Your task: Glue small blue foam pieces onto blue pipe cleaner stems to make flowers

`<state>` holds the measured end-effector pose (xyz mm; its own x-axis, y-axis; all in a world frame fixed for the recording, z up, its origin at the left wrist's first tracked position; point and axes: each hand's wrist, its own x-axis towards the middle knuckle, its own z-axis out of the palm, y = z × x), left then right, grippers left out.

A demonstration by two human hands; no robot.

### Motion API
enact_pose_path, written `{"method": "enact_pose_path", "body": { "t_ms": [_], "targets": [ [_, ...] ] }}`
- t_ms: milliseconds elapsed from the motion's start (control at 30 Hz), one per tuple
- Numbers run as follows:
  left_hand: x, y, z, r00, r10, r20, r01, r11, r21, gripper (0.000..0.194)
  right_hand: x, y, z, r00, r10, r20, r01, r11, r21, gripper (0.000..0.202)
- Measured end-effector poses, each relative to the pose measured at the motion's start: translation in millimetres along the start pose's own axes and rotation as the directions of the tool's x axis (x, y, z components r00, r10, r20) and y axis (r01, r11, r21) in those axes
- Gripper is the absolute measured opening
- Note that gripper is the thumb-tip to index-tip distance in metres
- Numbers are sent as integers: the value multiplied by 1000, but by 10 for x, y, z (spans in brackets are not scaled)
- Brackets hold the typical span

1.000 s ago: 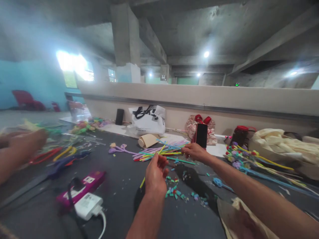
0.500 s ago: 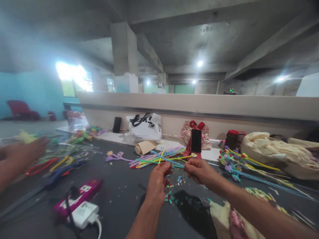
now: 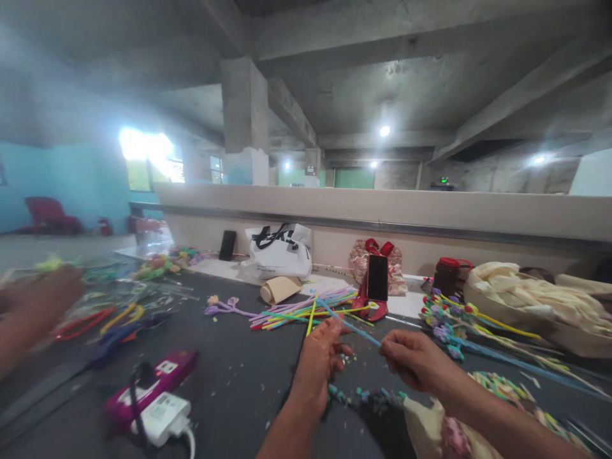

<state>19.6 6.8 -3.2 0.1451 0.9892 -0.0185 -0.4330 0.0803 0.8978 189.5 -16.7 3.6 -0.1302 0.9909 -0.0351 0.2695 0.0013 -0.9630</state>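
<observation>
A light-blue pipe cleaner (image 3: 362,333) runs slantwise between my hands. My right hand (image 3: 412,358) pinches its lower right end between thumb and forefinger. My left hand (image 3: 321,363) grips it farther up with thumb and forefinger, the other fingers loosely curled. A short yellow pipe cleaner (image 3: 312,317) sticks up beside the left fingers; its lower end is hidden by that hand. Just beyond lies a bundle of coloured pipe cleaners (image 3: 287,316), with a purple twisted stem (image 3: 229,307) to its left. Small cut scraps (image 3: 356,394) are scattered below my hands.
Another person's blurred hand (image 3: 45,296) works at the left. Nearer are a purple power strip (image 3: 153,386) and a white charger (image 3: 165,414). Behind stand a white bag (image 3: 280,252) and a phone (image 3: 377,278). Finished flowers (image 3: 442,319) and a cloth bag (image 3: 530,306) lie right.
My right hand has moved right and down, away from the left hand, so more of the blue pipe cleaner shows between them. The view has tilted slightly upward.
</observation>
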Motion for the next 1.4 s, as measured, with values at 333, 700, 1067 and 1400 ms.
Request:
{"method": "enact_pose_path", "body": {
  "t_ms": [333,700,1067,1400],
  "targets": [
    [-109,22,81,990,100,103,-116,979,165,30,-334,45,102,994,9,106,18,968,-251,21],
    [-274,46,164,961,-5,276,-57,975,217,29,101,-687,176,961,-274,-16,267,947,-178,17],
    [-185,105,85,967,32,252,-57,994,93,30,363,-1058,309,945,-326,-24,319,935,-154,10],
    [-174,195,33,985,59,160,-67,997,46,24,446,-1095,343,920,-392,-22,379,902,-204,12]
  ]
}}
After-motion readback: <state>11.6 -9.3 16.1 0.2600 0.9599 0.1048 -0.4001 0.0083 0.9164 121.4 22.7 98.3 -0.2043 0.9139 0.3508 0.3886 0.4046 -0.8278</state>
